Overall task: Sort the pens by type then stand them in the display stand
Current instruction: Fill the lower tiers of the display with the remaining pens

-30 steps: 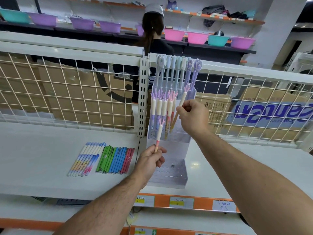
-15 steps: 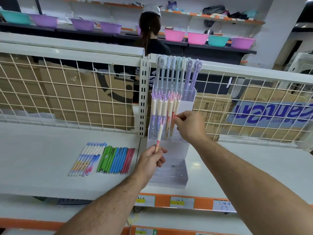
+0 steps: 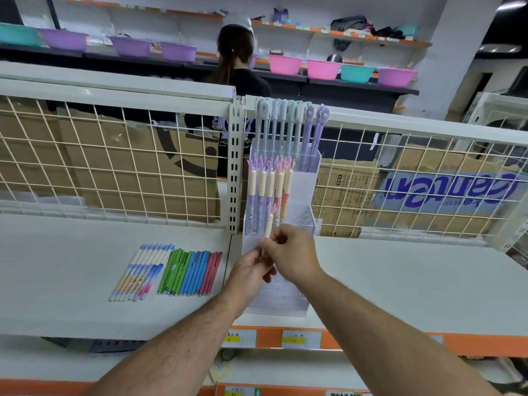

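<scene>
A clear tiered display stand (image 3: 308, 221) stands on the white shelf (image 3: 400, 281). Tall capped pens (image 3: 291, 124) fill its back tier and several cream pens with pink or purple tufts (image 3: 270, 184) stand in the middle tier. My left hand (image 3: 251, 270) and my right hand (image 3: 294, 252) meet in front of the stand, both pinching one cream tufted pen (image 3: 269, 221) held upright. On the shelf to the left lie a row of pastel gradient pens (image 3: 140, 270) and a row of green, blue and red pens (image 3: 190, 272).
A wire mesh fence (image 3: 114, 167) backs the shelf, with cardboard boxes behind it. A person (image 3: 237, 70) stands beyond with their back turned. Coloured basins line the far shelves. Orange price strips (image 3: 285, 338) run along the shelf's front edge.
My right hand let go of the pen it stood in the middle tier and came down to my left hand, where it now grips the pen held there.
</scene>
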The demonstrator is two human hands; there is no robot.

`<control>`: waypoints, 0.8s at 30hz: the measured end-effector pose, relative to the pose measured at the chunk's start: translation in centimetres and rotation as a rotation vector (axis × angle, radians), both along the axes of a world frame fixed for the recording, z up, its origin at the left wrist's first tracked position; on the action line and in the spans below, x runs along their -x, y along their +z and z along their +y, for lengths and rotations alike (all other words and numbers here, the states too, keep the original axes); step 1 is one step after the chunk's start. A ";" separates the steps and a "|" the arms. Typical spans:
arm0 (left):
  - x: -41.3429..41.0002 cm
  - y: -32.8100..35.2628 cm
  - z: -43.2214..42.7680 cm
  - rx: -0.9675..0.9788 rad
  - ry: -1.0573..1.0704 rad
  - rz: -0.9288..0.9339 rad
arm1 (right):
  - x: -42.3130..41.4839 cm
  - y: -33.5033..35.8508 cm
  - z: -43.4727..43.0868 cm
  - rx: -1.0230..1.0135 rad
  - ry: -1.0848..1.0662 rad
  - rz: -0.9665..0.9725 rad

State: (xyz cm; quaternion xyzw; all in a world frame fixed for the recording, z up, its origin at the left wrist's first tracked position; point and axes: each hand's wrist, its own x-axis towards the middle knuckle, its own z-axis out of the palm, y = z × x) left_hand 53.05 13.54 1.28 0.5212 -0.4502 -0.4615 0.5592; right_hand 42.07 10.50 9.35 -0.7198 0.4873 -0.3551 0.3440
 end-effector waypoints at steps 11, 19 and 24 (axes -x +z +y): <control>-0.9 0.5 0.4 -0.109 0.047 -0.848 | 2.4 7.5 -3.4 0.110 -0.099 -0.090; -1.2 -0.5 0.5 -0.126 0.021 -0.823 | 2.1 7.9 -4.7 0.166 -0.131 -0.086; -1.3 -0.6 0.3 -0.125 0.012 -0.812 | 1.7 6.7 -5.1 0.151 -0.117 -0.003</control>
